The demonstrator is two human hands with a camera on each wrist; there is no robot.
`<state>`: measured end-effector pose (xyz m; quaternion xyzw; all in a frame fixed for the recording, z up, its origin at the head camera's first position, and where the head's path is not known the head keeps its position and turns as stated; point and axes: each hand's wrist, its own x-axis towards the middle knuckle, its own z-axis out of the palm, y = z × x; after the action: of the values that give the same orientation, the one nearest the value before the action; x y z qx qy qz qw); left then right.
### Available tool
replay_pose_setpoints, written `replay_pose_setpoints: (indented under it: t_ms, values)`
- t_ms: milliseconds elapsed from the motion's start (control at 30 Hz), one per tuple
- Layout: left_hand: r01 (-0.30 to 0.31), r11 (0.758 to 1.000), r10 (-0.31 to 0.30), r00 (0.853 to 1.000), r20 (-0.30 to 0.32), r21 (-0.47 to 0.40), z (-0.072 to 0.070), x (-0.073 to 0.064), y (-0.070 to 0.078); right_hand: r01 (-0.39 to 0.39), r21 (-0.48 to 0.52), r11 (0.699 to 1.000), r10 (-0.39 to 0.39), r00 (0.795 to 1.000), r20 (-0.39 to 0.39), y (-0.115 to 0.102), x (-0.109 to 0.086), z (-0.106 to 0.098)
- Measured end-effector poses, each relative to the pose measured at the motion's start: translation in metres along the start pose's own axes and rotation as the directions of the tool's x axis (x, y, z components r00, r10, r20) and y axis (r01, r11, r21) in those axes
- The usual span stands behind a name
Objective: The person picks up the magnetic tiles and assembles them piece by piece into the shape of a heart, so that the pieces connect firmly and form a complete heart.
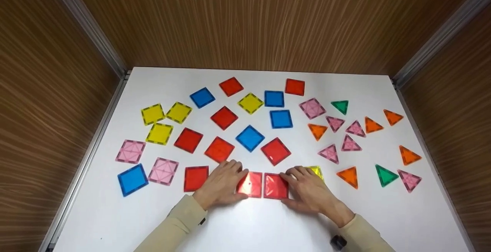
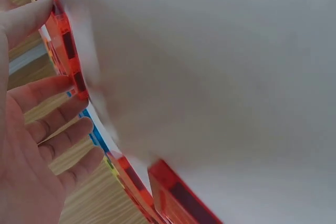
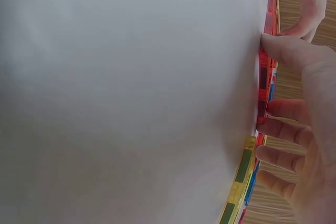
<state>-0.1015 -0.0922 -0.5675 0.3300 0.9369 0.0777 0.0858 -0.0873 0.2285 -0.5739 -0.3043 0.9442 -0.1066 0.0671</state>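
Two translucent red square magnetic tiles lie side by side near the front of the table, a thin gap between them. My left hand pinches the left tile by its edges, thumb at the near side and index finger at the far side. Likewise, my right hand holds the right tile between thumb and forefinger. In the right wrist view that tile's rim shows between the fingers. A yellow square tile is partly hidden behind the right hand. Another red square lies just left of the left hand.
Several red, blue, yellow and pink square tiles spread behind and left of the hands, among them a blue square. Orange, pink and green triangles, such as an orange triangle, lie to the right. Wood-grain panels enclose the white table.
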Motion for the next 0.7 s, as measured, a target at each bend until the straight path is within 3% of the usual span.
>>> replay_pose_setpoints:
  t_ms: [167,400,533,700]
  values:
    - [-0.025,0.998,0.028,0.998,-0.048,0.065,0.002,0.005,0.005,0.01,0.001,1.0,-0.01,1.0,-0.01,0.003,0.0,0.0]
    - [-0.011,0.998,0.015,0.999,-0.047,0.069,0.002,0.006,0.006,-0.024,0.025,0.999,0.024,1.0,-0.008,0.004,0.001,-0.001]
    - [-0.014,0.997,0.018,0.999,-0.049,0.08,0.003,0.006,0.006,-0.03,-0.011,0.999,0.029,0.995,-0.091,0.005,0.007,-0.004]
    - [-0.001,0.998,0.003,0.999,-0.042,0.058,0.003,0.007,0.007,-0.08,-0.086,0.993,0.06,0.975,-0.215,0.007,0.027,-0.012]
